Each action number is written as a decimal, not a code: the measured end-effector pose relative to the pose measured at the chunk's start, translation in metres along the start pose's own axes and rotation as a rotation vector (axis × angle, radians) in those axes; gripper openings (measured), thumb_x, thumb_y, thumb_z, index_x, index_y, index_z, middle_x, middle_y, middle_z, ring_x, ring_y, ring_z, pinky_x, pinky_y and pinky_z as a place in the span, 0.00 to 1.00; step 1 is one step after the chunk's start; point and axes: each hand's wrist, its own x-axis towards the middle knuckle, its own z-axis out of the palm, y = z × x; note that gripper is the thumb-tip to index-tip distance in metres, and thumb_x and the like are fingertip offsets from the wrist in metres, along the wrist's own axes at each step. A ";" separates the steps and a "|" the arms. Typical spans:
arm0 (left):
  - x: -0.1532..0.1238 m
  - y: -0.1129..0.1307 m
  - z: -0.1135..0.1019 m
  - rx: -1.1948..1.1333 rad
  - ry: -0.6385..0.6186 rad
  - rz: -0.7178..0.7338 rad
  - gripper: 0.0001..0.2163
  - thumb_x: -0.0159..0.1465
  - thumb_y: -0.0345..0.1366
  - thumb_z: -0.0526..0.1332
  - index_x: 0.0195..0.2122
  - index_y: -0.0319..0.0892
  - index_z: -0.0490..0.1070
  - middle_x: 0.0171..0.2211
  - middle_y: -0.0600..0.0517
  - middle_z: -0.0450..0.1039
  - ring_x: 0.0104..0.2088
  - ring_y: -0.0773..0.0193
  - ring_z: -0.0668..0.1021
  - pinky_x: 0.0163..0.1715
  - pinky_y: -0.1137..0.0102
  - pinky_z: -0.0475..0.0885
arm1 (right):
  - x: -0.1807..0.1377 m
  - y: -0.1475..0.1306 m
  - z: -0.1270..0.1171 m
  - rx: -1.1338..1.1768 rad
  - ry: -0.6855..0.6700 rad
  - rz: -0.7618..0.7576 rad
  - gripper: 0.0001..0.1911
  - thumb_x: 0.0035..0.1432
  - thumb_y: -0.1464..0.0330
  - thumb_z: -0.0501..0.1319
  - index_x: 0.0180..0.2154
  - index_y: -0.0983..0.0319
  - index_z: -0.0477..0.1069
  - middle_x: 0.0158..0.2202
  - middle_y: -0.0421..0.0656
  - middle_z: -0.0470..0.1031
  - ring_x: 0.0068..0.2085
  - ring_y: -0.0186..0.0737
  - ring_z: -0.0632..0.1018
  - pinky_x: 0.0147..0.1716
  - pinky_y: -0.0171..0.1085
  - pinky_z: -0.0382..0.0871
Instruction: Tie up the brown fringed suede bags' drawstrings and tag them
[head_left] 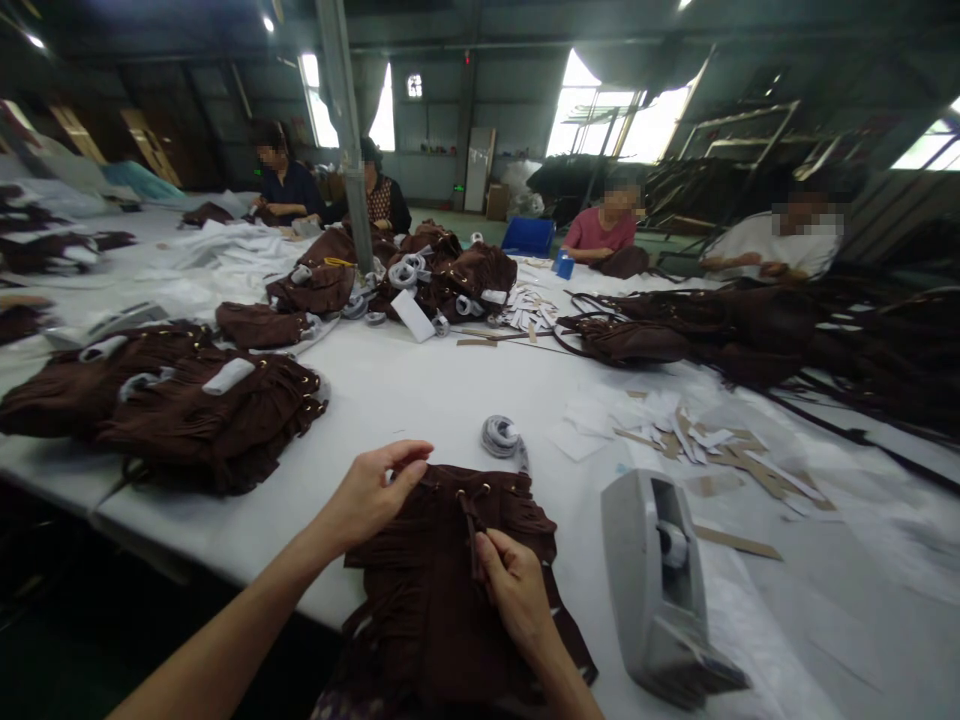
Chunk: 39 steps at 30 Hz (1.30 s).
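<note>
A dark brown fringed suede garment [442,590] lies on the white table [420,390] right in front of me. My left hand [375,490] pinches its upper left edge near the brass eyelets. My right hand [514,590] is closed on a thin brown lace [471,530] running down the garment's middle. A small roll of grey tape [501,436] sits just beyond the garment.
A grey tape dispenser [660,590] stands at my right. Paper scraps [697,440] lie behind it. Piles of brown garments [172,400] fill the left, centre back and right. Several people sit working along the far side of the table.
</note>
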 end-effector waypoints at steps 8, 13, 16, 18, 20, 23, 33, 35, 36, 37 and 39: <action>0.040 -0.010 0.072 0.233 -0.359 0.165 0.16 0.62 0.44 0.53 0.25 0.41 0.72 0.25 0.48 0.75 0.27 0.59 0.75 0.32 0.68 0.66 | -0.005 0.003 -0.002 -0.058 0.009 -0.031 0.21 0.60 0.56 0.51 0.19 0.61 0.59 0.14 0.34 0.57 0.18 0.29 0.61 0.19 0.30 0.51; 0.040 -0.037 0.081 0.154 -0.313 0.135 0.15 0.64 0.41 0.49 0.25 0.41 0.68 0.23 0.53 0.71 0.25 0.65 0.70 0.29 0.72 0.63 | -0.005 -0.001 -0.002 -0.169 0.011 -0.090 0.21 0.60 0.59 0.51 0.18 0.61 0.59 0.16 0.35 0.61 0.21 0.30 0.64 0.22 0.31 0.53; 0.040 -0.047 0.088 0.119 -0.252 0.108 0.14 0.65 0.41 0.48 0.27 0.42 0.67 0.24 0.54 0.69 0.26 0.65 0.69 0.30 0.72 0.62 | -0.009 -0.003 -0.004 -0.239 0.012 -0.100 0.21 0.61 0.60 0.51 0.17 0.61 0.59 0.16 0.36 0.62 0.21 0.30 0.65 0.23 0.32 0.52; 0.040 -0.050 0.092 0.093 -0.231 0.105 0.14 0.65 0.41 0.48 0.26 0.42 0.66 0.23 0.54 0.67 0.26 0.65 0.69 0.30 0.72 0.62 | -0.014 -0.001 -0.007 -0.276 0.018 -0.085 0.22 0.61 0.60 0.50 0.17 0.61 0.58 0.16 0.36 0.61 0.20 0.31 0.65 0.23 0.32 0.51; 0.040 -0.053 0.095 0.067 -0.224 0.107 0.14 0.65 0.41 0.48 0.26 0.42 0.65 0.22 0.55 0.66 0.25 0.65 0.68 0.30 0.72 0.62 | -0.019 0.001 -0.009 -0.310 0.035 -0.077 0.22 0.61 0.60 0.50 0.17 0.60 0.57 0.15 0.37 0.61 0.20 0.32 0.64 0.22 0.33 0.51; 0.041 -0.057 0.098 0.035 -0.225 0.107 0.14 0.64 0.41 0.49 0.25 0.42 0.66 0.22 0.55 0.66 0.25 0.65 0.68 0.30 0.72 0.63 | -0.025 0.007 -0.007 -0.361 0.074 -0.099 0.21 0.62 0.60 0.49 0.19 0.59 0.57 0.17 0.38 0.64 0.20 0.33 0.64 0.22 0.34 0.50; 0.033 -0.032 0.084 -0.002 -0.022 0.124 0.10 0.61 0.41 0.57 0.38 0.41 0.71 0.39 0.48 0.73 0.41 0.59 0.73 0.45 0.66 0.66 | -0.027 0.020 0.009 -0.446 0.201 -0.146 0.19 0.64 0.60 0.46 0.24 0.60 0.63 0.20 0.41 0.69 0.23 0.35 0.69 0.25 0.34 0.52; 0.018 -0.019 0.071 -0.075 0.126 0.058 0.13 0.61 0.43 0.57 0.42 0.42 0.70 0.42 0.47 0.73 0.44 0.58 0.74 0.48 0.64 0.67 | -0.028 0.019 0.008 -0.396 0.192 -0.140 0.19 0.64 0.59 0.47 0.24 0.60 0.63 0.21 0.40 0.69 0.23 0.35 0.69 0.25 0.33 0.52; 0.008 -0.013 0.065 -0.148 0.171 -0.014 0.14 0.61 0.45 0.57 0.43 0.42 0.70 0.42 0.47 0.73 0.42 0.59 0.75 0.46 0.63 0.69 | -0.028 0.018 0.007 -0.370 0.188 -0.137 0.19 0.63 0.59 0.47 0.24 0.60 0.62 0.21 0.40 0.68 0.23 0.34 0.69 0.24 0.33 0.52; -0.002 -0.009 0.061 -0.244 0.186 -0.107 0.16 0.61 0.47 0.56 0.43 0.41 0.70 0.40 0.48 0.74 0.40 0.59 0.76 0.44 0.63 0.71 | -0.028 0.017 0.006 -0.347 0.185 -0.134 0.20 0.63 0.58 0.47 0.23 0.60 0.62 0.20 0.40 0.67 0.23 0.34 0.68 0.24 0.33 0.52; -0.022 -0.004 0.057 -0.469 0.121 -0.340 0.18 0.60 0.50 0.57 0.42 0.39 0.70 0.37 0.47 0.75 0.37 0.59 0.78 0.40 0.64 0.74 | -0.028 0.015 0.004 -0.306 0.182 -0.133 0.21 0.62 0.57 0.48 0.22 0.60 0.60 0.19 0.39 0.66 0.23 0.33 0.66 0.23 0.32 0.52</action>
